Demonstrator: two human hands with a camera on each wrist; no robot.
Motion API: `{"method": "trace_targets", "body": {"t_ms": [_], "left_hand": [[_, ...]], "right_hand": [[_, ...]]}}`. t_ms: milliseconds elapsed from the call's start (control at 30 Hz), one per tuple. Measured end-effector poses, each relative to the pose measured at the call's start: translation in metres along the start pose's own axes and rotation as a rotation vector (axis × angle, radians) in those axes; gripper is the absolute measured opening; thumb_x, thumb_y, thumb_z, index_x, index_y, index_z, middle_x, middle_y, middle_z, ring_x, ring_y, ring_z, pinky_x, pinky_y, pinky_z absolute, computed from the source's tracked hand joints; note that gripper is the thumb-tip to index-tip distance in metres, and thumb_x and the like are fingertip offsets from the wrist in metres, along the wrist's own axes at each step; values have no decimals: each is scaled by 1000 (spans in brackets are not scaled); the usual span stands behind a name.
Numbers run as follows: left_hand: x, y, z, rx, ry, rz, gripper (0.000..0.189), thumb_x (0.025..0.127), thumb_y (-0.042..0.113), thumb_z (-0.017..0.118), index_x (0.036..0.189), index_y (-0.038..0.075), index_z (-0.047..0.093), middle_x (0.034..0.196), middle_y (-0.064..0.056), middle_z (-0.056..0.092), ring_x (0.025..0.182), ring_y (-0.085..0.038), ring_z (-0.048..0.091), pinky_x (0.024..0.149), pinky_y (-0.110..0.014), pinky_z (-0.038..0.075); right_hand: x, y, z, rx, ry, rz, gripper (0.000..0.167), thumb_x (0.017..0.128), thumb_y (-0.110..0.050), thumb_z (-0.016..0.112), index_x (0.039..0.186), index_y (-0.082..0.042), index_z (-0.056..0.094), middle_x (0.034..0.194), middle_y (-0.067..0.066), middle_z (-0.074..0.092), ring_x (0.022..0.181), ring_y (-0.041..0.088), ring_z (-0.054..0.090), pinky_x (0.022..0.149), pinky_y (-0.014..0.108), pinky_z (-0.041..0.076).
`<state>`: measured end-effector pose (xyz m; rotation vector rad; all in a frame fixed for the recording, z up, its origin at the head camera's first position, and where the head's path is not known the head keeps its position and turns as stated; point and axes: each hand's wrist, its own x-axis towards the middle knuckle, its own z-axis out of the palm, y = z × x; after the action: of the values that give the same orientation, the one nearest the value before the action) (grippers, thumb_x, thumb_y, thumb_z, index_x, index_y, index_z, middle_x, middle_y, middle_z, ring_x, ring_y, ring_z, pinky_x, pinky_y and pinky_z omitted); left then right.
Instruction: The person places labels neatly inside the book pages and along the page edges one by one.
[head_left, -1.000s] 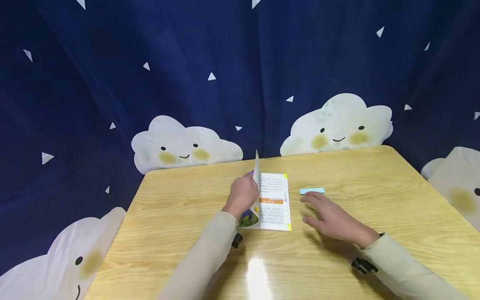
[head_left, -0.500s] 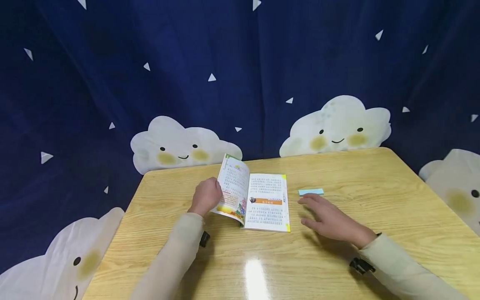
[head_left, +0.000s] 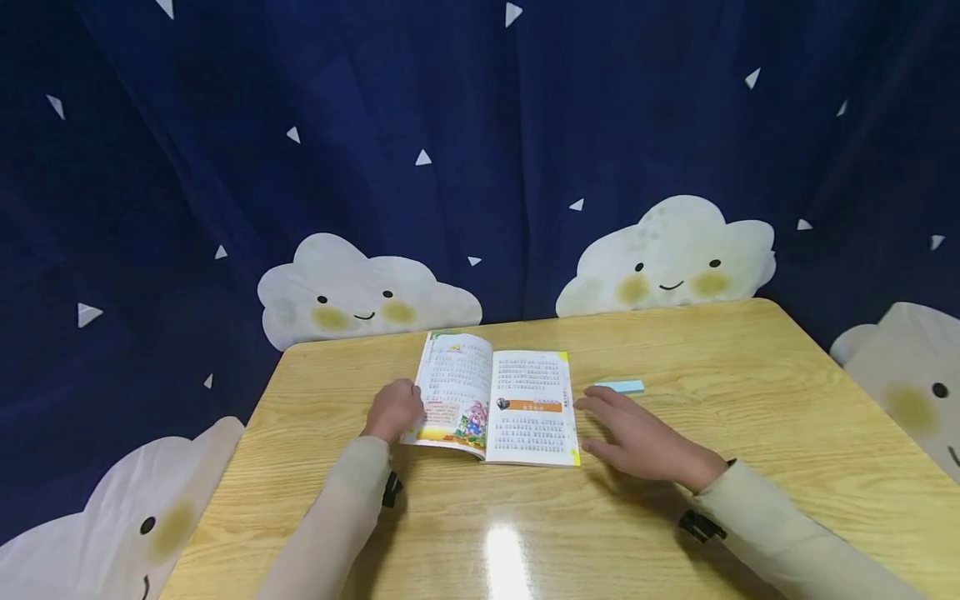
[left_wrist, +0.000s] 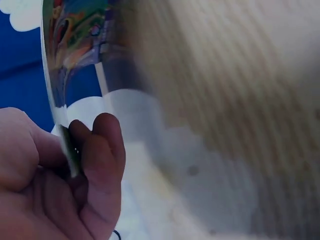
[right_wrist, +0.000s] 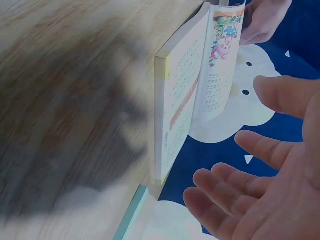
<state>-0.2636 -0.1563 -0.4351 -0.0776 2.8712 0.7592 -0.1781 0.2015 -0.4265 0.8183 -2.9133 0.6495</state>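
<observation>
A paperback book (head_left: 528, 429) lies spread on the wooden table, its right-hand page flat and its left-hand side raised in a curve. My left hand (head_left: 395, 412) grips the outer left edge; the left wrist view shows thumb and curled fingers (left_wrist: 102, 165) pinching the cover and pages between them. My right hand (head_left: 637, 433) hovers just right of the book with its fingers spread and relaxed, holding nothing. Beyond its fingertips lies a light blue, flat strip (head_left: 624, 387), partly covered by the hand in the head view.
The wooden table (head_left: 720, 367) extends around the book on all sides. Behind it hangs a dark blue curtain (head_left: 360, 125) printed with white clouds and triangles.
My left hand has swung the cover and pages from upright over to the left and lowered them, so the book lies open. My right hand has shifted slightly left, towards the book.
</observation>
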Motion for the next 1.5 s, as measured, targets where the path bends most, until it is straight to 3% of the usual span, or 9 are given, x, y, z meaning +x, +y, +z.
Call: {"method": "trace_targets", "body": {"t_ms": [167, 367, 600, 800, 1033, 1133, 1267, 1400, 1500], "left_hand": [[0, -8, 5, 12, -68, -56, 36, 106, 22, 37, 84, 4, 59, 70, -5, 50, 59, -16, 49, 51, -26, 40], [-3, -10, 7, 34, -164, -97, 34, 105, 23, 39, 103, 0, 64, 71, -8, 58, 53, -15, 52, 49, -24, 41], [-6, -12, 6, 20, -179, -95, 35, 104, 21, 38, 106, -1, 64, 80, -9, 59, 59, -16, 51, 53, -25, 41], [-3, -14, 8, 31, -181, -113, 35, 103, 22, 38, 102, 0, 64, 72, -8, 58, 55, -16, 50, 51, -25, 39], [1, -15, 9, 37, -167, -123, 36, 103, 25, 38, 97, 2, 64, 65, -6, 58, 52, -16, 49, 50, -26, 38], [0, -15, 8, 32, -154, -117, 36, 103, 27, 38, 97, 2, 64, 68, -7, 58, 54, -17, 50, 51, -26, 39], [-2, -13, 9, 71, -112, -86, 37, 103, 26, 40, 107, -1, 64, 84, -11, 63, 69, -21, 56, 58, -29, 42], [-7, -7, 11, 144, -26, -62, 41, 102, 25, 45, 129, -5, 53, 116, -21, 61, 97, -33, 61, 78, -45, 53], [-13, -1, 13, 209, 56, 36, 44, 100, 22, 51, 136, -4, 47, 134, -25, 52, 117, -41, 56, 93, -56, 52]], "right_hand": [[-3, 0, -4, -3, 8, -11, 45, 93, -20, 68, 132, -1, 57, 142, 28, 50, 131, 44, 50, 104, 59, 46], [-4, 2, -9, -15, 28, -29, 44, 91, -19, 70, 129, -1, 59, 138, 25, 54, 124, 41, 55, 100, 57, 49], [3, 0, -8, -11, -2, -35, 41, 92, -20, 68, 129, -3, 60, 138, 22, 55, 125, 39, 55, 102, 56, 48], [32, -16, 2, -30, -74, -46, 36, 94, -23, 65, 124, -4, 65, 132, 15, 62, 126, 35, 55, 107, 53, 46], [77, -39, 29, -94, -70, -114, 39, 96, -27, 64, 130, -10, 64, 139, 15, 59, 130, 34, 55, 108, 51, 47], [90, -45, 45, -78, -121, -103, 41, 98, -32, 60, 136, -16, 61, 147, 16, 52, 134, 36, 52, 105, 57, 47], [95, -48, 62, -80, -194, -24, 47, 98, -41, 58, 142, -25, 56, 152, 12, 48, 136, 36, 49, 99, 61, 48], [93, -50, 68, -147, -210, -32, 54, 95, -40, 62, 146, -26, 51, 150, 11, 49, 132, 35, 49, 92, 60, 49], [93, -52, 70, -166, -220, -45, 57, 94, -38, 64, 148, -26, 49, 151, 11, 48, 132, 34, 48, 90, 59, 49]]}}
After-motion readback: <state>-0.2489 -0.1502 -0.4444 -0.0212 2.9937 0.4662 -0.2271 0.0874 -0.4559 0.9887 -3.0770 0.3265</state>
